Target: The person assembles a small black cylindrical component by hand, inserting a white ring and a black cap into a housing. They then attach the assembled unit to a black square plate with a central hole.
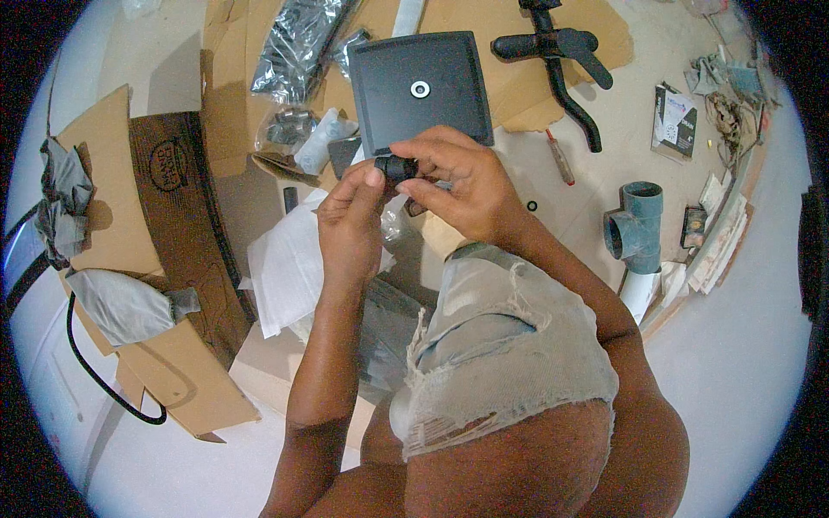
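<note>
A small black cylindrical fitting [395, 168] is held up between both my hands, above my raised knee. The thumb and fingers of my left hand [350, 216] pinch its left end. From the right, my right hand [471, 181] grips the other end between thumb and fingertips; parts of the fitting are hidden by the fingers. Just beyond the hands lies a black square shower head [420, 60] with a white-ringed hole at its centre. Farther right is a black tap body [548, 43] with a curved spout.
A screwdriver [561, 157] and a small black ring [532, 206] lie right of my hands. A grey pipe tee [642, 226] stands farther right. Plastic-wrapped parts [298, 52] rest on cardboard at the back. On the left sits an opened cardboard box [117, 181].
</note>
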A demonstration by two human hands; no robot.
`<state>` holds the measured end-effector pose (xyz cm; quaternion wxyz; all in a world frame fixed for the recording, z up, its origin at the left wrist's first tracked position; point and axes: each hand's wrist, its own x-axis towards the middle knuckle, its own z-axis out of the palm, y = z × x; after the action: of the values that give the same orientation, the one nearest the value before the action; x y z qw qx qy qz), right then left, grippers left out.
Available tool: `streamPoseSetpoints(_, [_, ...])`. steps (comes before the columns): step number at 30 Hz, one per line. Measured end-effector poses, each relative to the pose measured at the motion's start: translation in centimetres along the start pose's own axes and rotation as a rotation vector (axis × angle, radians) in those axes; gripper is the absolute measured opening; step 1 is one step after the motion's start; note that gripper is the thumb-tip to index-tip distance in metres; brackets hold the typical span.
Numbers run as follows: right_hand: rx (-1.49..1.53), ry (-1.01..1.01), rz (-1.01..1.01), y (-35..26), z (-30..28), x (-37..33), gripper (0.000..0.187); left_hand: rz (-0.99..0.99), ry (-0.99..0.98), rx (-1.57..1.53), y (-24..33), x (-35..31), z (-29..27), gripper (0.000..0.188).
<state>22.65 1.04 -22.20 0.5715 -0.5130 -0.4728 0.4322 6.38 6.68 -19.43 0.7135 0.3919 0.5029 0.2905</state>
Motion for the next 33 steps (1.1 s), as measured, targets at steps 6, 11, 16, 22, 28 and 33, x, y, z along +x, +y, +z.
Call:
streamPoseSetpoints(6, [-0.191,0.001,-0.043,-1.3,0.1,0.2,0.035,-0.115,-0.096,-0.087,0.3,0.1,-0.6,0.032])
streamPoseSetpoints(11, [-0.262,0.005,-0.053,-1.5,0.2,0.2,0.034,-0.189,-0.116,-0.170,0.2,0.3,-0.6,0.033])
streamPoseSetpoints(16, [-0.294,0.047,-0.070,-1.5,0.1,0.1,0.036,-0.239,-0.177,-0.170,0.1,0.7,-0.6,0.033])
streamPoseSetpoints(22, [-0.234,0.039,-0.028,-0.4,0.2,-0.7,0.033,-0.224,-0.207,-0.169,0.0,1.0,-1.1,0.027])
streamPoseSetpoints(28, [0.557,0.112,0.466,2.3,1.6,-0.7,0.029,0.068,0.009,0.218,-0.3,0.9,-0.8,0.020])
streamPoseSetpoints(33, [0.786,0.036,0.605,2.4,0.0,-1.1,0.035,-0.069,-0.087,-0.241,-0.2,1.1,-1.4,0.019])
